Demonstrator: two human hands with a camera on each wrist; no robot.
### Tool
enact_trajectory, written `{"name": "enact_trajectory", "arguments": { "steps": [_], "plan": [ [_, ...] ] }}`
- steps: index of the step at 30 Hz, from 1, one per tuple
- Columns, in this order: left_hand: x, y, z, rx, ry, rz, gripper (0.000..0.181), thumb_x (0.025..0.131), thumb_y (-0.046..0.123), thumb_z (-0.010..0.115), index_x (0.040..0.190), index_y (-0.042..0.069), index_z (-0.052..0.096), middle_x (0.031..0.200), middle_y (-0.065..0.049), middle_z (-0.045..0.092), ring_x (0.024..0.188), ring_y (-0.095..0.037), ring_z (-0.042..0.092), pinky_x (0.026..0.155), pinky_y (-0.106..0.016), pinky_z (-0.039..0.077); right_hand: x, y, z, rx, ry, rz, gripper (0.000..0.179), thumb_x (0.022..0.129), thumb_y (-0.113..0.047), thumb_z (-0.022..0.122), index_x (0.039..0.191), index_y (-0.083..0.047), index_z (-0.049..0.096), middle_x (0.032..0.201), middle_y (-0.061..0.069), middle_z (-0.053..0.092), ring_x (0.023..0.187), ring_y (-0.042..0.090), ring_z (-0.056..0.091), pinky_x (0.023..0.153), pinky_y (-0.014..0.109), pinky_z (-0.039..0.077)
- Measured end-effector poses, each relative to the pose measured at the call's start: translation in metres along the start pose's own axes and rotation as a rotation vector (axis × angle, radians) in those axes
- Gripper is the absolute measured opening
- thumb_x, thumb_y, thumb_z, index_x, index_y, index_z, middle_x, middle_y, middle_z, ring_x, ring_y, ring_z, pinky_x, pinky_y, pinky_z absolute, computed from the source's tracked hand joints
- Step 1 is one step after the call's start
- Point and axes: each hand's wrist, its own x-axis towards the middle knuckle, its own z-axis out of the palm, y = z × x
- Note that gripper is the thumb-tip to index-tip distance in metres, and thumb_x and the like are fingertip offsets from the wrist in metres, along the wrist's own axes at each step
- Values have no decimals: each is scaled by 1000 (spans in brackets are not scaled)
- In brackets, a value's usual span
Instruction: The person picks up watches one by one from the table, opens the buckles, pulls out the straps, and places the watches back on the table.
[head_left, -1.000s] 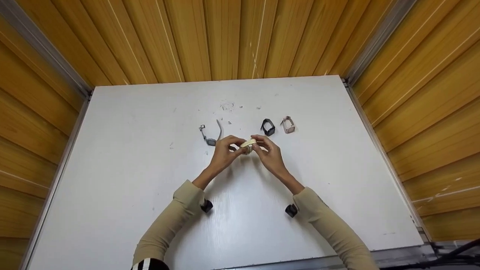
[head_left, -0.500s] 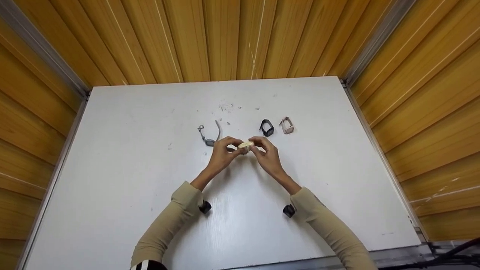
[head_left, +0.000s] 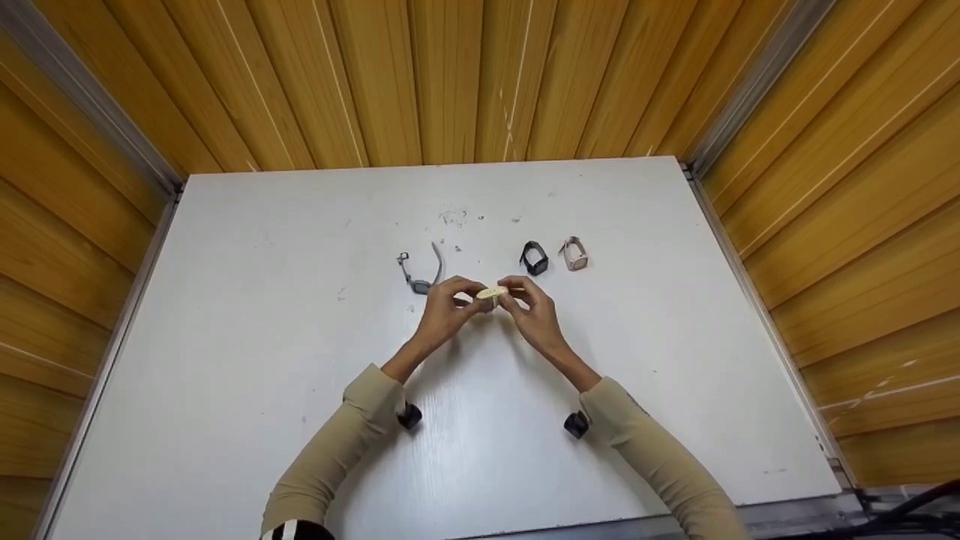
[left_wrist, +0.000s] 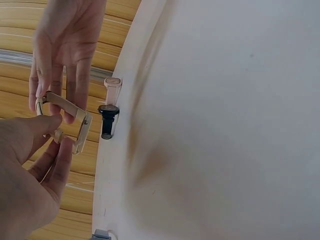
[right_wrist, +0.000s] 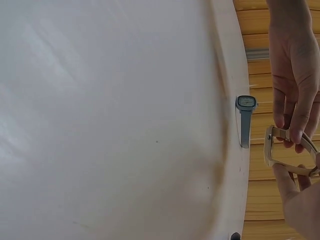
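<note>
Above the middle of the table, both hands hold a cream wristwatch whose strap forms a loop. In the left wrist view, the left hand pinches the strap of the cream watch between thumb and fingers. From the other side, the right hand pinches the watch with its thumb and fingertips. The right wrist view shows the watch case side-on, with the left hand at the strap and the right hand below. Fingers hide part of the strap and buckle.
A grey-blue watch lies with its strap spread, just beyond the left hand. Past the right hand stand a black watch and a pink watch, both with looped straps. The white table has wood-patterned walls around it.
The cream watch has tilted slightly between the fingers, its pale top lying flatter than a second ago. Both hands stay in nearly the same place, and the other watches have not moved.
</note>
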Motion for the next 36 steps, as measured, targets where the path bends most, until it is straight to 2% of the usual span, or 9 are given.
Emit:
{"name": "enact_trajectory", "arguments": {
  "steps": [7, 12, 17, 23, 30, 36],
  "plan": [
    [2, 4, -3, 9, -3, 15, 18, 86, 5, 81, 103, 1, 78, 98, -14, 74, 95, -27, 71, 77, -31, 64, -1, -3, -1, 64, -10, 18, 23, 99, 2, 61, 122, 8, 61, 127, 27, 60, 118, 31, 66, 98, 30, 58],
    [2, 5, -5, 1, 5, 23, 16, 86, 3, 79, 102, 0, 77, 99, -16, 74, 95, -28, 71, 76, -29, 64, -2, -6, 1, 101, -8, 25, 24, 100, 3, 59, 123, 9, 58, 126, 28, 58, 117, 30, 66, 98, 30, 58],
    [1, 7, -5, 0, 27, 19, 14, 87, 2, 79, 101, 1, 78, 98, -15, 74, 95, -27, 71, 74, -26, 63, -3, -8, 2, 110, -12, 20, 25, 100, 5, 57, 125, 12, 55, 124, 27, 58, 117, 32, 66, 100, 36, 57],
    [1, 9, -4, -14, 13, 2, 16, 88, 4, 78, 103, 1, 77, 99, -14, 73, 95, -27, 72, 75, -26, 63, -3, -9, 2, 147, 5, 44, 25, 101, 6, 55, 125, 12, 54, 124, 27, 56, 118, 30, 65, 101, 36, 57],
    [-1, 7, -4, 20, 35, -17, 16, 86, 5, 80, 101, 2, 78, 97, -13, 74, 92, -26, 74, 72, -25, 63, -5, -11, 2, 158, 2, 64, 26, 102, 5, 52, 128, 12, 52, 126, 27, 54, 117, 27, 65, 101, 33, 57],
    [0, 7, -1, 72, 39, -2, 16, 86, 7, 80, 102, 2, 78, 97, -12, 76, 91, -25, 75, 73, -30, 64, -6, -11, 2, 156, 8, 68, 28, 104, 3, 50, 130, 13, 49, 128, 26, 53, 119, 24, 64, 101, 31, 56]
  ]
}}
